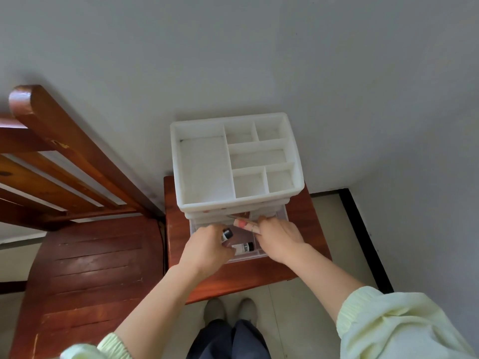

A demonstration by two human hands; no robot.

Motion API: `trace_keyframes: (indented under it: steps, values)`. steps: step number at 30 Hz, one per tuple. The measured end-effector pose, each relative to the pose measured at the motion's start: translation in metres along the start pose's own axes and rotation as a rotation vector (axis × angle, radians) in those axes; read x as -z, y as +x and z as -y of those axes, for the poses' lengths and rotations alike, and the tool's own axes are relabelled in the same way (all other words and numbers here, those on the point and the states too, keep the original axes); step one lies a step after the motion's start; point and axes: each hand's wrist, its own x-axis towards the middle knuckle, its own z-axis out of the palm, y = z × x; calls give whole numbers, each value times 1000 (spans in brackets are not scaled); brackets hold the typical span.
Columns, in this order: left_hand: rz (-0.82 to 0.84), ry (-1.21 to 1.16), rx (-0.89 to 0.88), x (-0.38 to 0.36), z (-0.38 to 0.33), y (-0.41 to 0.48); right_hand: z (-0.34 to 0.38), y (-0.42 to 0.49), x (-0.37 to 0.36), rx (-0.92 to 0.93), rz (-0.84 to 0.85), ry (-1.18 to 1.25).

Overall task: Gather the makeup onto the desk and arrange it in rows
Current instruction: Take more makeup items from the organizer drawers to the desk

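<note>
Gathering looks early: on the small table [248,277], the organizer's [233,202] clear drawer [246,259] is open near the front edge; the left hand [207,244] grips a black-capped bottle [226,234], the right hand [278,235] pinches a pink tube [242,224], a white tube [243,247] lies in the drawer; no desk or rows in view

Head-worn, steeply downward, close in.

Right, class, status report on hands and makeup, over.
Left hand grips black-capped tube. Right hand pinches pink stick. White tube lies in drawer. Nothing blocking.
</note>
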Motion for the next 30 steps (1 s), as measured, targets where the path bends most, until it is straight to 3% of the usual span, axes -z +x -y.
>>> trace_keyframes:
  steps: [3,7,21,25,30]
  values:
    - [72,120,-88,-6,3,14,2,6,-5,48,-77,-177]
    - [133,245,-132,-9,4,31,2,15,-16,76,-61,-232]
    - [329,-7,-176,-6,10,41,0,55,-33,135,-73,-17]
    - [338,73,-226,3,3,38,2,52,-31,108,-39,137]
    - [305,257,-262,6,-1,34,-9,39,-26,185,28,49]
